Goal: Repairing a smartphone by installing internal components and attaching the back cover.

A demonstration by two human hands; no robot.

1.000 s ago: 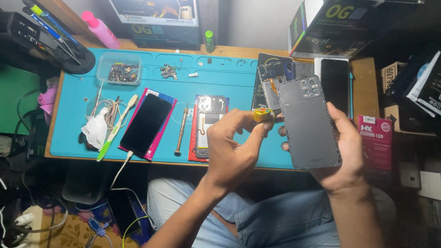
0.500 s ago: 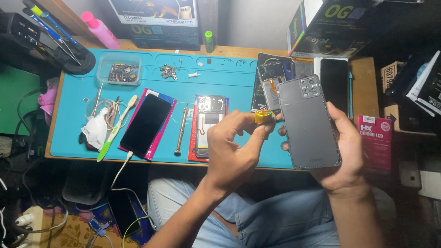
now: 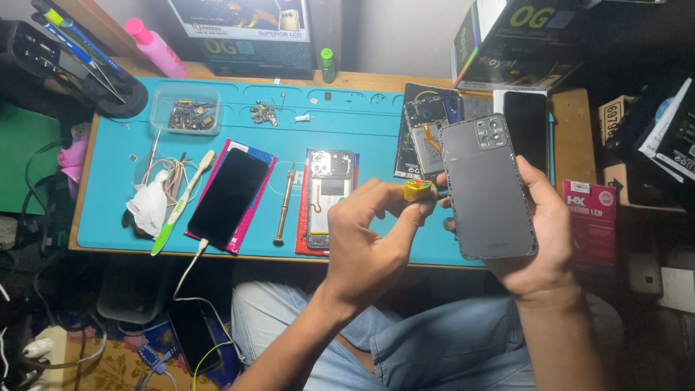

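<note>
Grey phone back cover (image 3: 486,190) is up off the bench, resting in the right hand (image 3: 544,239) at the near right of the blue repair mat (image 3: 347,123). Palm sits underneath, thumb hooked over the right edge, other fingertips peeking out on the left edge, so it's cradled outer side up and steady, camera cutout pointing to the far side. Looks held that way so the left edge stays reachable.

Left hand (image 3: 369,242) is just left of it, thumb and forefinger pinched on a little yellow roll (image 3: 418,190), probably tape, though it's tiny and half covered, so don't quote me. The roll is right at the cover's left edge, touching or nearly, can't tell which. The other fingers are curled in.

Behind the cover on the mat there's an opened phone body (image 3: 423,134) with its board and an orange flex showing, mostly hidden by the cover. Next to it a dark phone (image 3: 526,130) lies flat, bottom part blocked by the thumb.

Middle of the mat: another opened phone (image 3: 330,190) on something red, with a screwdriver (image 3: 284,204) lying beside it. Further left, a black-screened phone (image 3: 229,197) on a pink-edged sheet, cable running off the near edge. Then a toothbrush (image 3: 181,204), a wad of white tissue (image 3: 148,206), and a clear tray of small parts (image 3: 187,110) at the far left.

Inner face of the cover is not visible at all.
</note>
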